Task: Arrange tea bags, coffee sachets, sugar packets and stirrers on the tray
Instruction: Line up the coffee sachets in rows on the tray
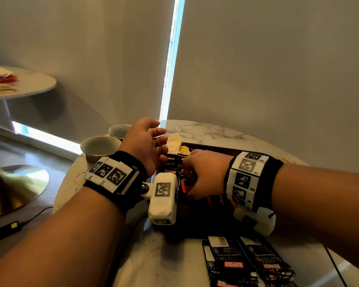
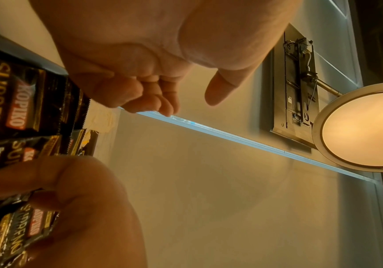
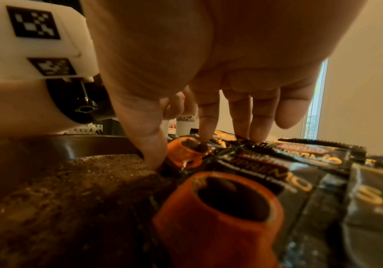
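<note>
Black Kopiko coffee sachets (image 1: 175, 172) are lying on the dark tray (image 1: 216, 151) mid-tabletop. The right hand (image 1: 203, 172) is pressing thumb and fingertips (image 3: 205, 127) down on them, its grip spread. The left hand (image 1: 145, 141) is hovering just above, loosely open, gripping nothing. More sachets (image 1: 245, 264) are lying at the near edge, two cups (image 1: 100, 147) at the left edge.

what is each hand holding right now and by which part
Left hand: nothing, fingers loosely open above the tray. Right hand: fingertips and thumb pressing down on a coffee sachet lying on the tray; no lifted grip shows.
</note>
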Demonstrator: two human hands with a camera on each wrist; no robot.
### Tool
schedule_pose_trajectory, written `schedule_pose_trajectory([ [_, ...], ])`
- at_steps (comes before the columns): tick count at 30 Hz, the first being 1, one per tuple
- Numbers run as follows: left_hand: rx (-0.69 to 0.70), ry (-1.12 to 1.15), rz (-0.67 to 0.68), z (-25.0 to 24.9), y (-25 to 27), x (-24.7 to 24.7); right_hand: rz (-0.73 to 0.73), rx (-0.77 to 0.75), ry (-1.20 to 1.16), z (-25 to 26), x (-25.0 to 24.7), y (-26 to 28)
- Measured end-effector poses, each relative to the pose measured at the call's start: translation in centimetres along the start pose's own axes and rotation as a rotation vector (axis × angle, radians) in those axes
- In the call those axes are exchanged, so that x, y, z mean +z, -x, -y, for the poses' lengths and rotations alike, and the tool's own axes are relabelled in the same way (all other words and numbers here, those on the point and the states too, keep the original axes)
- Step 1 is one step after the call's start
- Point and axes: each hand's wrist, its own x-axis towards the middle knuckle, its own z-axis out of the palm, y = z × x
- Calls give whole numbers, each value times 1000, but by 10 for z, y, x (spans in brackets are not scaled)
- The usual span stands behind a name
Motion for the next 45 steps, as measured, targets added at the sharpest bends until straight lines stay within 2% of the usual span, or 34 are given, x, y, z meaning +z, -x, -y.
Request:
schedule_pose_trajectory([
  [6,-63,-55,28,1,-1,-1,-39,-1,-1,-3,-1,2],
  [12,-110,-94,130,3,0,2,-84,15,-80,-14,-7,13],
  [16,-214,-155,271,4,1,3,-186,110,-179,-36,-12,28],
  [19,-263,-201,322,6,1,4,-242,182,-291,-57,-13,43],
  [22,-268,-199,337,7,0,5,-269,216,-401,-71,-11,60],
  [25,-217,-143,322,8,2,7,-279,203,-445,-74,-5,78],
  [28,-143,-106,295,12,6,11,-207,160,-480,-71,1,102],
  [32,-86,-56,266,17,13,19,88,33,-514,-61,9,140],
  [35,-49,-40,243,21,17,23,203,-6,-492,-57,17,165],
  [38,-21,-11,231,26,21,27,251,-79,-307,-56,25,182],
  [41,-1,17,233,32,27,34,264,-113,-221,-53,33,192],
  [45,28,7,267,36,38,51,175,-144,-139,-44,44,197],
])
